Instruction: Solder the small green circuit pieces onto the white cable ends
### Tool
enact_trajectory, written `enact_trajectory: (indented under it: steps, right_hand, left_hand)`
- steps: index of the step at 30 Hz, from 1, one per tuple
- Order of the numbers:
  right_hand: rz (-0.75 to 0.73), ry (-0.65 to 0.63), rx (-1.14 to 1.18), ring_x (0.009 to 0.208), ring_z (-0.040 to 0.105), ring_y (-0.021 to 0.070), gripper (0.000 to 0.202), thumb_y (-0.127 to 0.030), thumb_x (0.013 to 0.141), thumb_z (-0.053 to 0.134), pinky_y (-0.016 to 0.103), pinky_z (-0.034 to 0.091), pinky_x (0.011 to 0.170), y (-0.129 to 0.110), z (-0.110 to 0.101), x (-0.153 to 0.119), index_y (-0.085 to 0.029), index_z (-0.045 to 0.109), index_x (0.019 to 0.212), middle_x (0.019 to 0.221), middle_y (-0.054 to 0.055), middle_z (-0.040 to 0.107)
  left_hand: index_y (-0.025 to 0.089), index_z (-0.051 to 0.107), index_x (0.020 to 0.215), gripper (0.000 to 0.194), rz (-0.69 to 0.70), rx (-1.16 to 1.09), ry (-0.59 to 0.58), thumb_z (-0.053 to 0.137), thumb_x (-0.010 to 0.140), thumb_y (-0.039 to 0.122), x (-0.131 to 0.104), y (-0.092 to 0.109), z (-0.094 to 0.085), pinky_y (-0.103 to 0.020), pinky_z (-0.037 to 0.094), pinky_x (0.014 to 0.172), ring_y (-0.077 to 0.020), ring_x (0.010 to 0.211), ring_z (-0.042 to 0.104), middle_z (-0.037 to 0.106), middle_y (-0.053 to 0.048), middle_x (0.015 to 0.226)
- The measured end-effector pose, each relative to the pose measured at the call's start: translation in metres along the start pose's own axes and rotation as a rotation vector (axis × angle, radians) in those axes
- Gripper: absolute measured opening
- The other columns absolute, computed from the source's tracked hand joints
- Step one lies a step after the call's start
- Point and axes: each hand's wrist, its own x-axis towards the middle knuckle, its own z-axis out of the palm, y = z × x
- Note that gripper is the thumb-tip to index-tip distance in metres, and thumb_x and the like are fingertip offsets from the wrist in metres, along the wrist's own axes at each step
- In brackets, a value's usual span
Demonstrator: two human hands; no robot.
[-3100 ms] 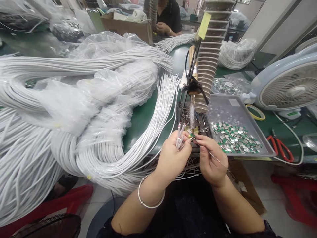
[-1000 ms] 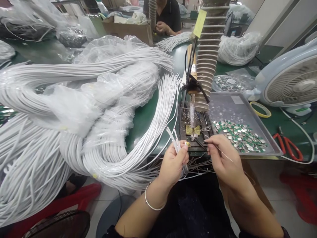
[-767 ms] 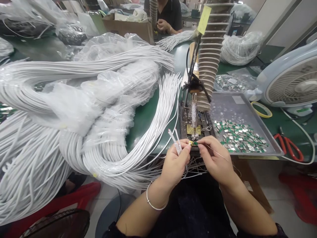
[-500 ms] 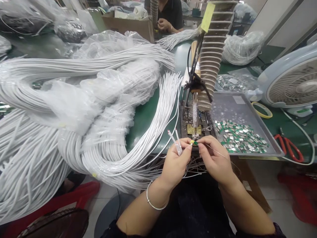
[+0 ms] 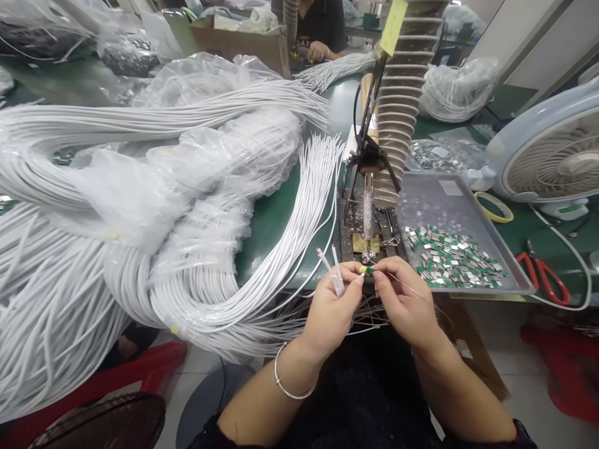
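Note:
My left hand [image 5: 333,305] is closed around white cables [image 5: 336,277], whose cut ends poke up above the fingers. At its fingertips is a small green circuit board [image 5: 369,271] with a yellow part beside it. My right hand [image 5: 406,302] pinches a thin solder wire [image 5: 442,312] that trails to the right, and its fingertips meet the board's right side. Just beyond the fingers, a soldering iron [image 5: 369,212] is fixed upright, tip downward, above its dirty stand [image 5: 353,224]. Exactly where wire and board touch is too small to make out.
Large bundles of white cable [image 5: 196,280], partly in plastic, cover the left side. A grey tray [image 5: 468,206] of small boards, red-handled pliers [image 5: 545,274], a tape roll [image 5: 493,207] and a fan [image 5: 556,149] stand right. A ribbed hose [image 5: 400,100] hangs behind the iron. Opposite sits a co-worker [image 5: 322,28].
My hands stay almost in place, with the board and wire held as before. The co-worker's hand has moved slightly lower and to the right. The view has shifted a little.

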Motion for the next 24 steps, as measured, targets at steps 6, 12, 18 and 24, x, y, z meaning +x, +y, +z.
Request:
enact_trajectory:
  steps: [6, 12, 18, 24]
  right_hand:
    - [-0.153, 0.061, -0.092, 0.075, 0.059, 0.0147, 0.021, -0.011, 0.087, 0.045, 0.029, 0.051, 0.063, 0.0, 0.001, -0.004, -0.02, 0.059, 0.1, 0.086, 0.005, 0.061]
    - [-0.195, 0.214, 0.001, 0.082, 0.064, 0.0166, 0.037, -0.012, 0.089, 0.041, 0.031, 0.056, 0.063, 0.011, 0.01, -0.02, -0.021, 0.048, 0.124, 0.1, 0.009, 0.063]
    - [-0.358, 0.237, -0.024, 0.087, 0.067, 0.0184, 0.032, -0.006, 0.084, 0.048, 0.035, 0.058, 0.072, 0.011, 0.008, -0.016, -0.02, 0.058, 0.112, 0.1, 0.008, 0.067]
    - [-0.409, 0.242, -0.142, 0.095, 0.065, 0.0207, 0.031, -0.005, 0.082, 0.052, 0.038, 0.057, 0.079, 0.008, 0.003, -0.011, -0.019, 0.062, 0.107, 0.102, 0.01, 0.067]
  left_hand:
    - [0.015, 0.05, 0.065, 0.015, -0.059, -0.009, 0.053, 0.058, 0.077, 0.019, 0.0, 0.003, 0.002, -0.02, 0.033, 0.049, -0.0026, 0.052, 0.041, 0.058, -0.004, 0.096]
    - [0.014, 0.049, 0.066, 0.017, -0.111, -0.065, 0.077, 0.061, 0.075, 0.021, 0.002, 0.008, 0.005, -0.018, 0.024, 0.04, 0.0033, 0.041, 0.032, 0.055, -0.003, 0.097]
    - [0.013, 0.047, 0.064, 0.018, -0.127, -0.085, 0.079, 0.06, 0.075, 0.02, 0.002, 0.014, 0.009, -0.016, 0.021, 0.038, 0.0052, 0.038, 0.032, 0.055, -0.002, 0.094]
    - [0.013, 0.047, 0.064, 0.016, -0.127, -0.115, 0.086, 0.059, 0.075, 0.017, 0.004, 0.02, 0.013, -0.014, 0.024, 0.038, 0.0051, 0.039, 0.035, 0.056, -0.002, 0.091]
